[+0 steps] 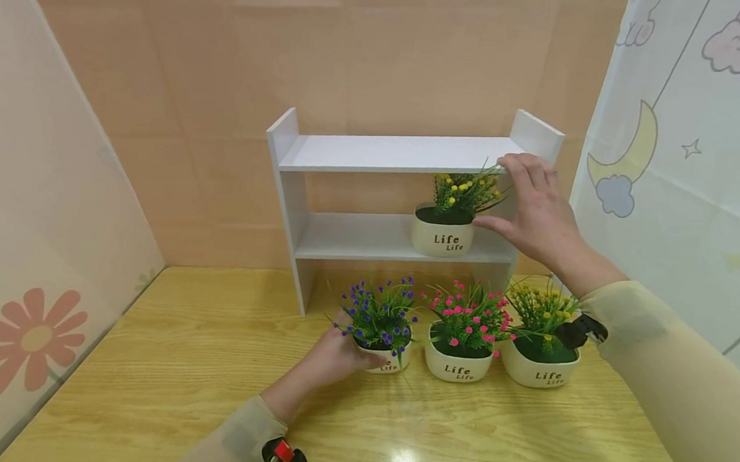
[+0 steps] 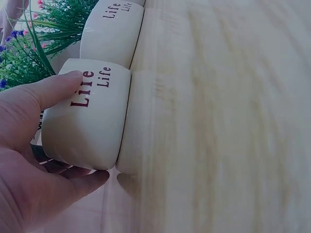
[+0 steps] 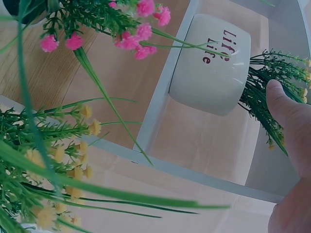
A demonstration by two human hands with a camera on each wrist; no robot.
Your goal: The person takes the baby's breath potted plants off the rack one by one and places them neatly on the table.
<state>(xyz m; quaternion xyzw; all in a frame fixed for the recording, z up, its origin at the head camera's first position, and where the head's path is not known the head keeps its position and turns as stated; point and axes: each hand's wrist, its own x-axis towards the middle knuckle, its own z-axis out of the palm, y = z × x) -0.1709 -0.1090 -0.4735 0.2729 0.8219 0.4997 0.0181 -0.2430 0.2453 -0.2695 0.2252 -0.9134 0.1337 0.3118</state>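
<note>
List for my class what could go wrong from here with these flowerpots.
1. The upper pot sits near the front edge of the lower shelf; the right hand, close beside it, might nudge it off.
2. The left hand grips the purple-flowered pot close to the pink-flowered pot; lifting could tangle their stems.
3. The right sleeve is near the yellow flowers below and might brush them.

Shelf unit (image 1: 401,151) is standing on table (image 1: 127,386), before backdrop (image 1: 349,65);
shelf planter (image 1: 441,241) is sitting on lower board (image 1: 357,236), toward its right end;
left planter (image 1: 394,365), middle planter (image 1: 458,366), right planter (image 1: 543,374) are standing in a row on table, nearer than shelf unit;
left hand (image 1: 333,357) is lying at left planter's left;
right hand (image 1: 535,210) is hanging just right of shelf planter
</note>
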